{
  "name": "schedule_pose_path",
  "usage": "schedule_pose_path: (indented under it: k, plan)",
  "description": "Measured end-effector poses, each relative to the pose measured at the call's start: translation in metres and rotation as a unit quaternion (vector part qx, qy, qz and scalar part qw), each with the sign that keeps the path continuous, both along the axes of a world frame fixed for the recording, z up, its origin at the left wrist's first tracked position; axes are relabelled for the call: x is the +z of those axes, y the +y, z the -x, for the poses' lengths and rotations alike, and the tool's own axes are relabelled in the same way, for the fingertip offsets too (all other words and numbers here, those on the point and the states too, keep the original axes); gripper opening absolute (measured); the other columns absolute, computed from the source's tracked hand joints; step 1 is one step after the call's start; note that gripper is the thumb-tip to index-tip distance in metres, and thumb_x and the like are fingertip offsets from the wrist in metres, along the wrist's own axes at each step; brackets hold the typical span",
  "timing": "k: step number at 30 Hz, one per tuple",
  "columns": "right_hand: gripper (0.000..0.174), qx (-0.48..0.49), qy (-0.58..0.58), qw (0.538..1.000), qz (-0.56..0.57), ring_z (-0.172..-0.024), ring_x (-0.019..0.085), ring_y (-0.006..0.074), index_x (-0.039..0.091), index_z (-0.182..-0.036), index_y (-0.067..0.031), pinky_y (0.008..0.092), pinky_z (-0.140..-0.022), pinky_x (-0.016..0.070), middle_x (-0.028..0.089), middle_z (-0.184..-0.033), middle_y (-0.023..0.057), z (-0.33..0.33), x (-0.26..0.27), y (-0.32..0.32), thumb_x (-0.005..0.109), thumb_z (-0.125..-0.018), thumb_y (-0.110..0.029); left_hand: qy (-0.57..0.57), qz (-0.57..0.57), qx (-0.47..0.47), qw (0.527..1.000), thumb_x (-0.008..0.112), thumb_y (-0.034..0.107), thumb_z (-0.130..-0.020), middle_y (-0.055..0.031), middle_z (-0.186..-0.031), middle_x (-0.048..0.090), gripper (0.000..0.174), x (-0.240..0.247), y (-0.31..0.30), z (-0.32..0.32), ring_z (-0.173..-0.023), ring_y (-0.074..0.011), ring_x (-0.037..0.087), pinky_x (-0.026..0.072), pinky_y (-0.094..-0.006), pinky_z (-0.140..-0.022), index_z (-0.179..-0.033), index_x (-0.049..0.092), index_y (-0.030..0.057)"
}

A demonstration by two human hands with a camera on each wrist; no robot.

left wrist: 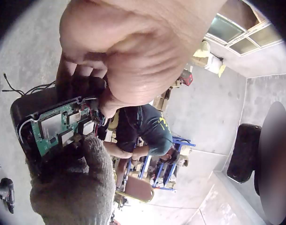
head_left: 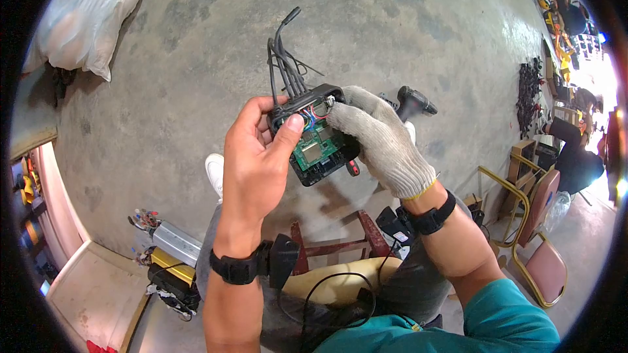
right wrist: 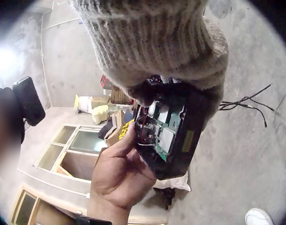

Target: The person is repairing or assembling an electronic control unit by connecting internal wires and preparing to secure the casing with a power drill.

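An opened black electronic box (head_left: 307,178) is held between both hands, with a green circuit board (head_left: 325,136) and thin coloured wires showing inside. Several black cables (head_left: 280,68) stick out of its far end. My bare left hand (head_left: 257,160) grips the left side, its thumb over the edge by the wires. On my right hand (head_left: 383,137) is a pale knitted glove; it grips the right side, fingertips at the wires near the far corner. In the left wrist view, gloved fingers (left wrist: 93,150) reach over the board. A small red and black piece (head_left: 353,167) shows beside the lower right edge.
A power drill (head_left: 417,100) stands on the concrete floor beyond the right hand. At lower left lie a silver metal case (head_left: 175,243) and wired parts. A white bag (head_left: 98,23) is at upper left, a folding chair (head_left: 544,268) at right. A dark red wooden frame (head_left: 327,248) sits below the hands.
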State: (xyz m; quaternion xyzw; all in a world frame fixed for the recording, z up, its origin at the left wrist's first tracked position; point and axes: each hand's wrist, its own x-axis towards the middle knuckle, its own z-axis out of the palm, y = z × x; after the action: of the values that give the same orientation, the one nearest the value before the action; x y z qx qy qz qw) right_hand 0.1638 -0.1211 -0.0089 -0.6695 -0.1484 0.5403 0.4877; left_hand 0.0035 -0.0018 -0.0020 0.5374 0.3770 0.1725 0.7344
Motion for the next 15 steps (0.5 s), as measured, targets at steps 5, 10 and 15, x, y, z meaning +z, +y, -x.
schedule_pose_path:
  k: [5, 10, 15]
  plan:
    - [0.051, -0.012, 0.022, 0.999, -0.041, -0.104, 0.065, 0.0160, 0.066, -0.132, 0.0066, 0.0328, -0.093, 0.0519, 0.073, -0.113, 0.0098, 0.003, -0.012, 0.000, 0.066, -0.101, -0.033, 0.029, -0.011, 0.013, 0.999, 0.070, 0.010, -0.105, -0.0096, -0.109, 0.073, 0.031, -0.008, 0.003, 0.001, -0.094, -0.0091, 0.066, 0.0549, -0.0248, -0.083, -0.127, 0.059, -0.0090]
    - [0.054, 0.035, -0.052, 0.998, 0.033, -0.103, 0.066, 0.0171, 0.067, -0.130, 0.0075, 0.0346, -0.092, 0.0533, 0.073, -0.111, 0.0117, 0.002, 0.013, 0.005, 0.067, -0.101, -0.039, 0.023, 0.007, 0.022, 0.999, 0.070, 0.010, -0.105, -0.0093, -0.108, 0.073, 0.032, -0.006, 0.000, -0.001, -0.093, -0.0081, 0.066, 0.0546, -0.0241, -0.081, -0.127, 0.060, -0.0103]
    - [0.057, 0.070, -0.102, 0.991, 0.052, -0.099, 0.067, 0.0166, 0.068, -0.128, 0.0081, 0.0343, -0.089, 0.0544, 0.074, -0.104, 0.0135, -0.003, 0.007, 0.003, 0.068, -0.101, -0.042, 0.027, 0.003, 0.003, 1.000, 0.070, 0.011, -0.106, -0.0089, -0.108, 0.074, 0.031, -0.007, -0.001, -0.002, -0.094, -0.0082, 0.067, 0.0552, -0.0237, -0.082, -0.127, 0.060, -0.0095]
